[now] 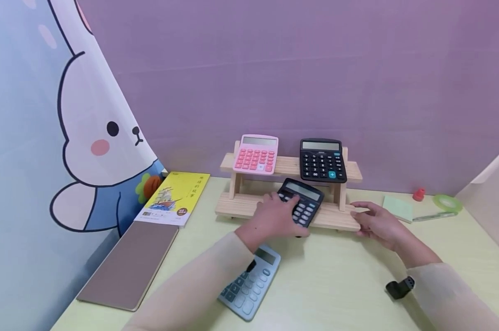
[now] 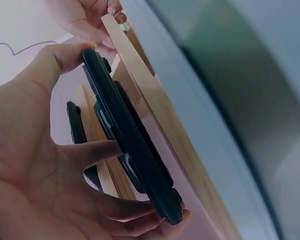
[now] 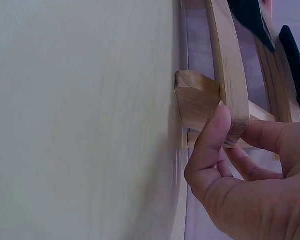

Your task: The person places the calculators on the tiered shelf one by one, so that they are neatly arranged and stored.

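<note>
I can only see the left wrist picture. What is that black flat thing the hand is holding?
Observer: A black calculator, which the left hand grips over the wooden rack's lower shelf.
Operator: Are there more?
Observer: Yes, a pink calculator and another black calculator lean on the top shelf.
Operator: What's the other hand doing?
Observer: The right hand holds the lower shelf's right end, thumb on its front edge.
Operator: Anything on the table?
Observer: A blue calculator lies under the left arm.

Rack (image 1: 249, 202): pale unfinished wood, matt, visible grain. Black calculator (image 1: 301, 201): matt plastic, glossy display. Desk (image 1: 336, 276): smooth matt pale-green top. Notebook (image 1: 129, 264): matt brown cover.
</note>
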A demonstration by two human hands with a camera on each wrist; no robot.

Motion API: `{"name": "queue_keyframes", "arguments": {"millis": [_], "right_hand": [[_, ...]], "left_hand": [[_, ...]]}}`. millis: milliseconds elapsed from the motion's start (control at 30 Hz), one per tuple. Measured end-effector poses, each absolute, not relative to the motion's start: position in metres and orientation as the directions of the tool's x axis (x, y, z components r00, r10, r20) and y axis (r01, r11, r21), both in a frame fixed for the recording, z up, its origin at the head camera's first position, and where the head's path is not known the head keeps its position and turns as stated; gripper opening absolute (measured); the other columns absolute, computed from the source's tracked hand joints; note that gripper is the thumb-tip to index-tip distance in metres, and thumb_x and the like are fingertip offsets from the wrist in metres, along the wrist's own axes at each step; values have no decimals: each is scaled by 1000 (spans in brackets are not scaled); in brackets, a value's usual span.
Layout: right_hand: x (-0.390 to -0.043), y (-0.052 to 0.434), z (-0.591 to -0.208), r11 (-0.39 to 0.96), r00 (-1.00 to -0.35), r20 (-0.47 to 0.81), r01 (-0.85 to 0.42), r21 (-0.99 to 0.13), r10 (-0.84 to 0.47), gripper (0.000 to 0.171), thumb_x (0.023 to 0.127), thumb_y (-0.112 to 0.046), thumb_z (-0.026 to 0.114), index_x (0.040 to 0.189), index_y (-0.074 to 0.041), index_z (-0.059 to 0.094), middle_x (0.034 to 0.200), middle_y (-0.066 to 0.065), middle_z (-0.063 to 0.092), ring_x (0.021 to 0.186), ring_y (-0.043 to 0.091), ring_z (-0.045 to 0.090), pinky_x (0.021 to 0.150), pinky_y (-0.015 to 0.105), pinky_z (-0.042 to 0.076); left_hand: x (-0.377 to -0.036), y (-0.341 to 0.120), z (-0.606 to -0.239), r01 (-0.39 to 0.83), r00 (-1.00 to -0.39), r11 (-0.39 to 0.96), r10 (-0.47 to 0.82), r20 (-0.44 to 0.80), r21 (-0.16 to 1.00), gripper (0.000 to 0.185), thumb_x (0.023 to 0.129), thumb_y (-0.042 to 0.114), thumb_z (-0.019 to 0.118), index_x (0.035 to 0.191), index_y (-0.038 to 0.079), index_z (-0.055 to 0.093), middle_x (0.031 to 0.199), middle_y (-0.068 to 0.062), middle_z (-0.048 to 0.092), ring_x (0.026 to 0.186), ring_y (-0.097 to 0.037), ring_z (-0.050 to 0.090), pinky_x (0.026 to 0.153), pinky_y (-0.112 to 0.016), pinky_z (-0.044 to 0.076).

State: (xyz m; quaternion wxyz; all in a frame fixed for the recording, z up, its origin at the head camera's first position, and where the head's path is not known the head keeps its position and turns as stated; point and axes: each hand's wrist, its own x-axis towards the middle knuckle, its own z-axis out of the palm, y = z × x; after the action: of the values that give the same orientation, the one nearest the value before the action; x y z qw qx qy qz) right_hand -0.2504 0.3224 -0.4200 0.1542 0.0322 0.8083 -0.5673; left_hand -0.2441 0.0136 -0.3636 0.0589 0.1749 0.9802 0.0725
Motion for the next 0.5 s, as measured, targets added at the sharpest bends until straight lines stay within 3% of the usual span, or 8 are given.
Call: {"name": "queue_keyframes", "arguments": {"millis": [367, 500], "right_hand": [[-251, 322, -419, 348, -945, -304, 247, -905, -121, 64, 114, -25, 50, 168, -3, 22, 121, 11, 53, 91, 11, 63, 80, 28, 65], [-252, 323, -420, 344, -947, -299, 243, -907, -120, 64, 114, -24, 50, 167, -3, 22, 119, 8, 54, 89, 10, 63, 79, 28, 65]], "left_hand": [[-254, 68, -362, 259, -956, 960, 270, -116, 104, 105, 83, 88, 64, 168, 35, 34, 165, -21, 45, 143, -36, 47, 120, -52, 48], [-254, 77, -360, 218, -964, 970, 232, -133, 108, 105, 83, 88, 61, 169, 36, 32, 165, -19, 45, 140, -33, 46, 117, -48, 49]]}}
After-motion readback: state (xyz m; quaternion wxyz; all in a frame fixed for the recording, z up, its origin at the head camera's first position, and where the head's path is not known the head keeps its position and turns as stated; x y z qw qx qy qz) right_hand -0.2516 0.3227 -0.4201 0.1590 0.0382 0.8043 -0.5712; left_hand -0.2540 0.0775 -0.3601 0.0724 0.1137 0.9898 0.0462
